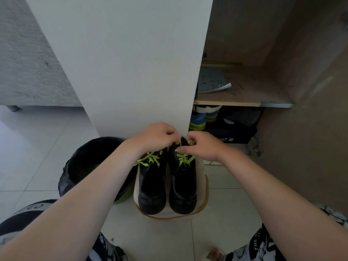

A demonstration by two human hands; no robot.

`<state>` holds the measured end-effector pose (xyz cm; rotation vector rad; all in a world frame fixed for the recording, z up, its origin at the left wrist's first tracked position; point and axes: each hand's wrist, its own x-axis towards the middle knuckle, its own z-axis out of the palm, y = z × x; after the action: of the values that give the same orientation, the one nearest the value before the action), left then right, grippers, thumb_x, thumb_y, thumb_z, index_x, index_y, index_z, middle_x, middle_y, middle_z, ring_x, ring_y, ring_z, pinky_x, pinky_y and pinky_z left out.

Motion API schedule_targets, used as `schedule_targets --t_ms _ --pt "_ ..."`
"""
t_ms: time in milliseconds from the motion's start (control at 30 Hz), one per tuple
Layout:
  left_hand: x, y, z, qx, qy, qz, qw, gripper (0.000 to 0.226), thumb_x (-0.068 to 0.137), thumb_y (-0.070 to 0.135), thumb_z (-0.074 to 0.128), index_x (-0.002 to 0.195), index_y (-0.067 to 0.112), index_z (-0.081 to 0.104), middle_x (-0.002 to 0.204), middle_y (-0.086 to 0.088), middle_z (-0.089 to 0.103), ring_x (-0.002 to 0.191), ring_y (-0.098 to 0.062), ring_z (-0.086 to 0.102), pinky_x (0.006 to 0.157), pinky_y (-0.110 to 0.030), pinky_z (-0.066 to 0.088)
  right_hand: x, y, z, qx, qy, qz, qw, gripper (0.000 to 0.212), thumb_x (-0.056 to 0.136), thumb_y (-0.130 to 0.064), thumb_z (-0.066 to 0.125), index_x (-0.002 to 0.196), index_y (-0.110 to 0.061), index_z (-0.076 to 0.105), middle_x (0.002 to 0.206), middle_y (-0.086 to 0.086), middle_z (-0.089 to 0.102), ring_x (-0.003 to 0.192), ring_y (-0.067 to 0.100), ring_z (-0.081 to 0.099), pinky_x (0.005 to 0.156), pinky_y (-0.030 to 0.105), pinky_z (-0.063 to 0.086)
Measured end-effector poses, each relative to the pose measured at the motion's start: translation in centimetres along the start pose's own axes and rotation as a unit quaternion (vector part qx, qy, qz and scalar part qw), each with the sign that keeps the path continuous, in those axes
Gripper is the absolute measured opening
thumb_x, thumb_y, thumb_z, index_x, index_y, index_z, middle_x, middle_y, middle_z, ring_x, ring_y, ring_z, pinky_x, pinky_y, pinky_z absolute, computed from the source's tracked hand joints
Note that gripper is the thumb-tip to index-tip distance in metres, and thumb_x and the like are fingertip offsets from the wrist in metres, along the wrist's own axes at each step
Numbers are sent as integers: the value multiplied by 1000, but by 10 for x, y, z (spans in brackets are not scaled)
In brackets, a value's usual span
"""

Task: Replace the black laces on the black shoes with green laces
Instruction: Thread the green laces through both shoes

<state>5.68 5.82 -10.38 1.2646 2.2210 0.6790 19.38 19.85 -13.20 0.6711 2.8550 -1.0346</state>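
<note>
Head view, starting at the left: what was that dark lump? my friend asked.

A bin lined with a black bag [90, 162], I said, at nine o'clock from the black shoes [152, 187] and just beside the cream mat [201, 178] they stood on, toes towards me. My left forearm crossed over it.

And your hands?

My left hand [156, 136] had its fingers curled, pinching the green laces [183, 159] at the twelve o'clock end of the right-hand shoe. My right hand [203, 146], at one o'clock, pinched a small loop of the same lace. Both shoes showed green crossings, and I saw no black lace.

How did you expect the lace to handle?

Light, limp and a bit slick, I judged. It would go slack the moment I eased off, so the place to hold was close to the top eyelets, not out at the tips. The shoes looked light enough to shift if I tugged hard.

Anything in the way?

A white panel [128, 63] stood just behind my knuckles at twelve o'clock, leaving little room to pull outward. At two o'clock the open cupboard [244, 103] held blue-and-yellow trainers [197, 119], a dark box [231, 134] and, on the shelf above, a booklet [212, 81], all well apart from the work.
</note>
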Motion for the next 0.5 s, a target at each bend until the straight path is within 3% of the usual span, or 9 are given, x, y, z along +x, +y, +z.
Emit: schedule_targets --t_ms 67,133,233,333,433,500 --pt "3 8 8 18 30 17 999 29 93 46 59 67 34 66 68 15 61 69 -4 56 60 -25 38 3 -5 4 -6 -13 -25 1000 29 88 -53 65 86 -24 65 81 -8 64 76 11 60 69 35 50" --pt "5 10 14 -14 47 36 998 28 92 45 61 67 33 63 63 13 61 60 0 54 56 -24 38 4 -6 6 -18 -3 -23 1000 27 96 -47 54 97 -26 71 90 -3 69 87 17 65 77 39 55" --pt "7 2 21 -91 68 34 993 23 92 38 66 72 28 70 53 12 59 47 2 52 51 -16 40 6 0 1 -1 10 -7 1000 31 101 -39 51 79 -20 64 75 -3 60 73 16 56 63 34 42" --pt "8 -13 39 -78 23 23 996 22 92 34 67 73 25 73 57 9 56 50 -3 49 54 -22 40 6 4 -2 64 30 33 997 40 100 -29 54 63 -17 51 64 0 50 59 14 44 58 32 30" --pt "9 -15 64 -89 -25 20 996 30 91 34 69 73 10 74 62 0 51 56 -8 43 56 -25 33 4 1 0 135 13 66 989 38 101 -33 54 69 -13 57 64 1 57 51 11 44 49 24 32" --pt "10 -12 71 -147 -2 -6 989 25 89 30 71 77 9 77 59 1 52 53 -7 41 53 -22 32 4 1 0 170 -10 102 980 33 101 -36 53 81 -11 60 63 0 48 48 11 37 43 22 27"
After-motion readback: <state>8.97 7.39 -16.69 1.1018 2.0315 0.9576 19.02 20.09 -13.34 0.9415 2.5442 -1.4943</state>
